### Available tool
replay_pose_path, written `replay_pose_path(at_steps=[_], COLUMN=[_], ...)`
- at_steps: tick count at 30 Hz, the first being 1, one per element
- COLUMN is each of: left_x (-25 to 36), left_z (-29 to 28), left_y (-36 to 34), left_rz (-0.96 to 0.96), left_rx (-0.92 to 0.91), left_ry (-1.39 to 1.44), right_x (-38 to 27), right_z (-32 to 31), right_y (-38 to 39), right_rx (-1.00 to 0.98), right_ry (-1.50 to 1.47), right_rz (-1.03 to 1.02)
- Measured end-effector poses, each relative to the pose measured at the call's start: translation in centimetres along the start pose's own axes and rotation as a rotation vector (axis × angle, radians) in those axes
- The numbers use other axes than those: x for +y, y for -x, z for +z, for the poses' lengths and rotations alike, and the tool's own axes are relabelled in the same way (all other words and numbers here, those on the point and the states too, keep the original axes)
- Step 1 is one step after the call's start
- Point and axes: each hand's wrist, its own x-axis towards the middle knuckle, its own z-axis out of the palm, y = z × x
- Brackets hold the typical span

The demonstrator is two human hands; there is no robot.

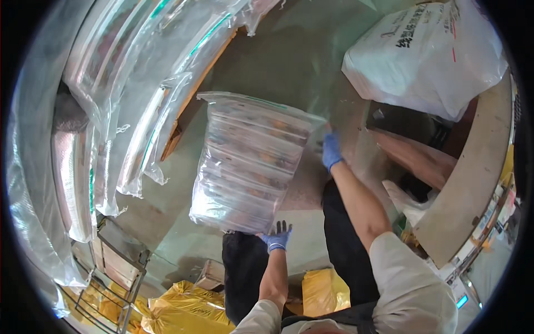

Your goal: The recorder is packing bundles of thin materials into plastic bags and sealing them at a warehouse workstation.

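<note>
A large plastic-wrapped bundle (245, 161) of flat, layered packs lies before me in a clear bag, tilted slightly. My left hand (276, 239), in a blue-purple glove with dark fingertips, is at the bundle's near right corner. Its fingers are spread and the thumb side points toward the plastic. On the far right side, my right hand (332, 151), gloved the same way, is just below the bag's drawn-out corner. Those fingers are slightly blurred but look apart, and I see no firm hold on the plastic.
Stacks of similar clear-wrapped bundles (150, 94) rise at the left, by a wooden board edge (197, 89). A big white sack (423, 58) stands at the far right, near a curved tabletop (473, 183). Yellow bags (186, 309) lie near my legs, beside a metal rack (105, 300).
</note>
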Motion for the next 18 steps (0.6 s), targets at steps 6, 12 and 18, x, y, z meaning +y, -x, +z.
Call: replay_pose_path(at_steps=[6, 12, 18], left_x=[6.7, 20.6, 31.0], left_z=[0.1, -5.2, -12.1], left_y=[-10.8, 4.0, 33.1], left_rz=[0.141, 0.716, 1.119], left_rx=[-0.383, -0.538, -0.241], left_ry=[0.08, -1.164, -2.201], right_x=[-1.8, -8.9, -28.9], right_z=[3.6, 6.0, -8.6], right_y=[-9.2, 16.7, 46.6], right_rx=[0.0, -0.39, -0.4], right_ry=[0.245, 0.616, 0.524], right_rz=[-0.32, -0.594, -0.463])
